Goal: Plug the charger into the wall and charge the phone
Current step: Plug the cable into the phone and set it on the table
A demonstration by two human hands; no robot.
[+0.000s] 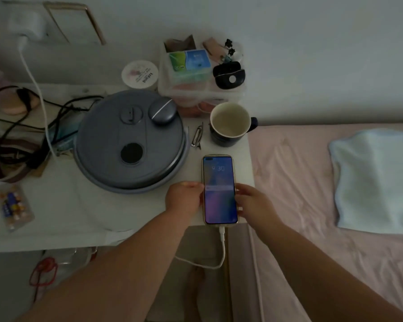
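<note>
The phone (219, 189) lies face up near the front right corner of the white bedside table (84, 217), screen lit and showing a clock. My left hand (184, 199) grips its left edge and my right hand (254, 202) its right edge. A white cable (222, 249) is plugged into the phone's bottom end and loops below the table edge. On the wall at the far left, a white charger (26, 24) sits in the socket, its white cord (36, 89) running down onto the table.
A round grey lidded appliance (130, 140) fills the table's middle, with a small grey case on top. A dark mug (229, 124), hair clips (197, 135) and a clear organiser box (200, 73) stand behind the phone. Black cables tangle at left. A pink bed (312, 182) with a pale blue pillow lies right.
</note>
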